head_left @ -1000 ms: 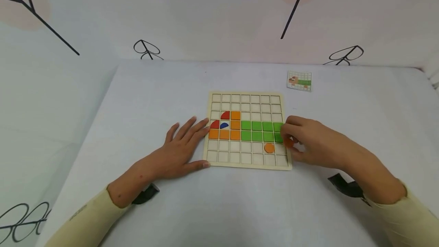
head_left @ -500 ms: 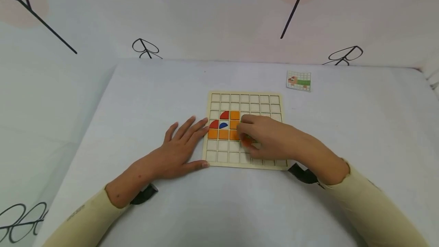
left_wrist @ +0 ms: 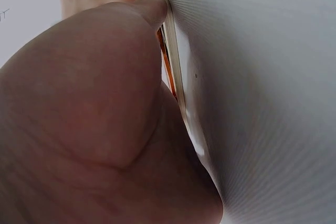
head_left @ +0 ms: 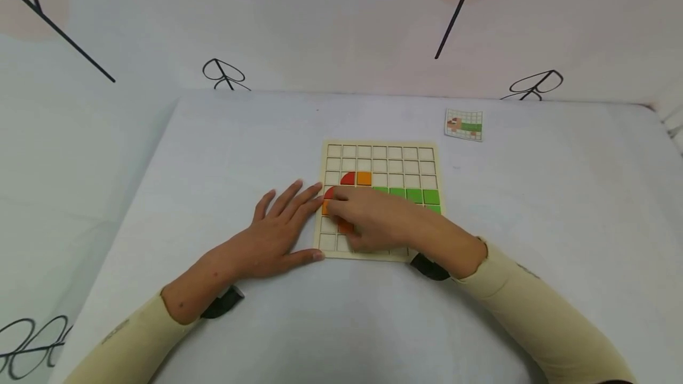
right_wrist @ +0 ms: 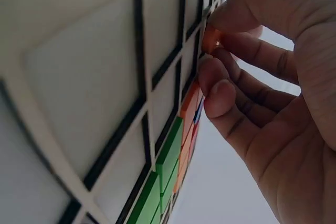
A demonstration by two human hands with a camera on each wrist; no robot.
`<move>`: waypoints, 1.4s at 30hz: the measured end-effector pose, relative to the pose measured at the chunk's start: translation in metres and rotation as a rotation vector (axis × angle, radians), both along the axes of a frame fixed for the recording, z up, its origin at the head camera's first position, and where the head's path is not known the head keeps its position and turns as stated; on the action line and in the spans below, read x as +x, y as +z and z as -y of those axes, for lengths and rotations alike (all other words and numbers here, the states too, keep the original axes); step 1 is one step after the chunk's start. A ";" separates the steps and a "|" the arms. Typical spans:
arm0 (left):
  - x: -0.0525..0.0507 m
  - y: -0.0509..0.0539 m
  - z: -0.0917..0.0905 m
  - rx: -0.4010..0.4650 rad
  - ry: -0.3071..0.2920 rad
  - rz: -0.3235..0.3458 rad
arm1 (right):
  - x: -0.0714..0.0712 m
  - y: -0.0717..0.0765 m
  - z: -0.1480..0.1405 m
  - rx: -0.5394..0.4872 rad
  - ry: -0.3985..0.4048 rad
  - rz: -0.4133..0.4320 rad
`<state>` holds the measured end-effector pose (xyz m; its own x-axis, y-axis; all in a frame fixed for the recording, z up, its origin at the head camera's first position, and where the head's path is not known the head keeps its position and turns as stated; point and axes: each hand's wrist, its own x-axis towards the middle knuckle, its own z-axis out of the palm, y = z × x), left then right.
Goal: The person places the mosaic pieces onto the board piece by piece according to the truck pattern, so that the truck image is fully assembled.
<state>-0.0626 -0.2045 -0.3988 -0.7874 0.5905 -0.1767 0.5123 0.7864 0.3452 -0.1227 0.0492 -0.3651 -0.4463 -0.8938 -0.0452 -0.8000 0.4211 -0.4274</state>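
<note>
My right hand (head_left: 376,218) is over the lower left part of a pale wooden grid board (head_left: 380,143). Its thumb and fingertips pinch a small orange tile (right_wrist: 211,39), its outline mostly covered, at an empty cell below the orange row. Flat beside the board's left edge rests my left hand (head_left: 272,242), fingers spread; finger and thumb tips touch the rim. Set in the grid are green square tiles (head_left: 414,195), an orange square tile (head_left: 364,178) and a red rounded tile (head_left: 348,179). The right hand hides other tiles.
A small picture card (head_left: 463,124) with a coloured grid pattern lies beyond the board's right back corner. The white table (head_left: 240,135) meets a wall with printed line drawings at the back.
My right hand has moved left across the board, from its right edge to the lower left cells, carrying the orange tile. The left hand has stayed in place.
</note>
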 end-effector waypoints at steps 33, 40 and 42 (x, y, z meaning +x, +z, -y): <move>-0.006 -0.004 -0.003 -0.075 0.048 -0.116 | 0.004 -0.018 -0.248 -0.225 -0.773 -0.233; -0.015 -0.002 -0.021 -0.041 0.138 -0.207 | 0.002 -0.026 -0.271 -0.273 -0.877 -0.197; -0.016 -0.001 -0.024 -0.046 0.164 -0.223 | 0.000 -0.027 -0.270 -0.287 -0.870 -0.187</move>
<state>-0.0789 -0.1803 -0.4001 -0.8942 0.4476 -0.0122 0.4364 0.8772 0.2002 -0.1223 0.3193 -0.3923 -0.9415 -0.2075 0.2655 -0.3190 0.8026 -0.5041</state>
